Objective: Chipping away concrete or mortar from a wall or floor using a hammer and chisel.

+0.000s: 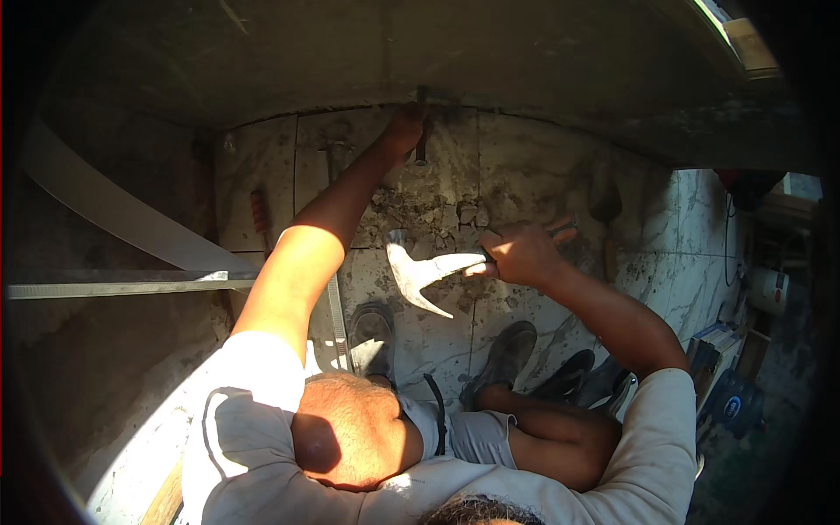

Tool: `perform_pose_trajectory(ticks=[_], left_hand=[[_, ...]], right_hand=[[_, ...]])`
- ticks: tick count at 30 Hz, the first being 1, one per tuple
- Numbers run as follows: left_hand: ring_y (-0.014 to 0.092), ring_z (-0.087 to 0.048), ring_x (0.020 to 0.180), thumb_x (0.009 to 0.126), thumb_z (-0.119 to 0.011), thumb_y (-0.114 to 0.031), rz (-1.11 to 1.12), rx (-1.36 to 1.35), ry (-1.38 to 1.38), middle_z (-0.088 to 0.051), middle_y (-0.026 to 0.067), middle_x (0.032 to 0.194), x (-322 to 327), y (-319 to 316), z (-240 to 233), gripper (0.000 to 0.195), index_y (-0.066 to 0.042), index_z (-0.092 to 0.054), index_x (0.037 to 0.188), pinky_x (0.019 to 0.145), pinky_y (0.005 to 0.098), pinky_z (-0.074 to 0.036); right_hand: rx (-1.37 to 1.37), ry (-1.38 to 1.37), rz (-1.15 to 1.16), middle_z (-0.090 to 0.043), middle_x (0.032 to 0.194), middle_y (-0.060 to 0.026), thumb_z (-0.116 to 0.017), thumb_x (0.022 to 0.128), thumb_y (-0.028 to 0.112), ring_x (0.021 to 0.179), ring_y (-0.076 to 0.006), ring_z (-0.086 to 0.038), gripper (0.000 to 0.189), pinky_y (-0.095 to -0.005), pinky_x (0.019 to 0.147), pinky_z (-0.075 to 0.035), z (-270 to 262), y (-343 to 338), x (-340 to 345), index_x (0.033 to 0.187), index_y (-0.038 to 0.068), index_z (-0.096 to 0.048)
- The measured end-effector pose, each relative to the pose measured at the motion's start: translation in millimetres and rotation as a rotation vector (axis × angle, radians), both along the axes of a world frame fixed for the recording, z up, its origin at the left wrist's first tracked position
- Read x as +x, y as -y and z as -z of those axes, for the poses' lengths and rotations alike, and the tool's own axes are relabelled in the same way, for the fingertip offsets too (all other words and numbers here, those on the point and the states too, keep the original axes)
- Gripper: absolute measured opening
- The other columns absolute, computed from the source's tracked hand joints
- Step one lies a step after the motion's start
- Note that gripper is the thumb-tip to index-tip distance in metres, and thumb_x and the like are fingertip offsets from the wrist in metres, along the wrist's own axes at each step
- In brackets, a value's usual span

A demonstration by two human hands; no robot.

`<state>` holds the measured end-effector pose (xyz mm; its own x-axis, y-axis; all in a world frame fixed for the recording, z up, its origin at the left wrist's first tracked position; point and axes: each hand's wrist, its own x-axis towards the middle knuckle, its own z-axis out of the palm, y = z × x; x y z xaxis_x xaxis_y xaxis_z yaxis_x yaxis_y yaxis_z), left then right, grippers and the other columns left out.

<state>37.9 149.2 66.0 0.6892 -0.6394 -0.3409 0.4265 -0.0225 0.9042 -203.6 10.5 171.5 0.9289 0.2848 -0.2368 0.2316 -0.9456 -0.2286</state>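
My left hand (pixel 408 128) is closed around a dark metal chisel (pixel 421 152), held near the foot of the wall, at the back edge of the tiled floor. My right hand (pixel 522 252) grips the handle of a claw hammer (pixel 420 272), its pale, dusty head raised above the floor between my two arms. Broken mortar rubble (pixel 426 213) lies on the marbled tiles (pixel 512 151) below the chisel. The chisel's far end is in deep shadow by the wall, so its contact cannot be told.
A red-handled tool (pixel 258 211) and a metal square (pixel 336 308) lie at left, near a metal straightedge (pixel 131 287). A trowel (pixel 605 200) lies at right. Shoes (pixel 571 371), stacked boxes (pixel 715 348) and a blue water bottle (pixel 734 403) stand further right.
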Motion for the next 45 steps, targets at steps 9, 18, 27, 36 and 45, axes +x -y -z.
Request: perform_pose_trajectory(ticks=[9,18,27,36,45], left_hand=[[0.012,-0.042,0.055,0.099,-0.037,-0.028,-0.05,0.028,-0.02,-0.046,0.0016,0.063,-7.0,2.0,6.7,0.026,-0.009,-0.051,0.086,0.05,0.0303,-0.034],[0.013,-0.04,0.056,0.099,-0.038,-0.028,-0.029,-0.046,0.026,-0.044,0.0016,0.064,-4.7,3.8,17.5,0.028,-0.01,-0.049,0.081,0.052,0.0316,-0.033],[0.014,-0.04,0.057,0.098,-0.039,-0.028,-0.02,-0.054,0.008,-0.043,0.0008,0.064,0.2,-0.4,16.1,0.026,-0.01,-0.049,0.083,0.055,0.0314,-0.035],[0.013,-0.041,0.055,0.098,-0.041,-0.027,-0.062,-0.039,-0.046,-0.045,0.0009,0.063,-4.9,2.1,17.4,0.024,-0.009,-0.05,0.086,0.053,0.031,-0.035],[0.013,-0.041,0.053,0.098,-0.042,-0.028,-0.096,-0.08,-0.074,-0.046,0.0025,0.061,-6.4,10.8,15.7,0.026,-0.007,-0.052,0.085,0.05,0.0303,-0.034]], right_hand=[[0.007,-0.016,-0.156,-0.058,0.06,-0.0054,-0.054,0.078,0.064,0.06,-0.0255,-0.064,0.056,-0.0386,0.056,-0.052,1.2,-6.1,-14.7,0.067,0.009,-0.056],[0.101,0.271,-0.516,-0.057,0.058,-0.0048,-0.055,0.077,0.062,0.055,-0.0237,-0.062,0.054,-0.0372,0.052,-0.05,6.2,11.6,6.4,0.065,0.009,-0.054],[0.008,0.172,-0.306,-0.051,0.053,-0.0037,-0.058,0.079,0.055,0.052,-0.0244,-0.058,0.046,-0.0376,0.052,-0.049,-9.2,9.2,10.8,0.068,0.01,-0.054],[-0.044,0.064,-0.013,-0.058,0.06,-0.0057,-0.054,0.08,0.061,0.056,-0.0284,-0.062,0.054,-0.0407,0.052,-0.051,21.3,25.2,15.7,0.07,0.009,-0.058],[-0.037,0.133,-0.085,-0.054,0.057,-0.0056,-0.061,0.075,0.056,0.058,-0.0246,-0.062,0.048,-0.0398,0.054,-0.05,13.9,25.6,32.9,0.066,0.009,-0.054]])
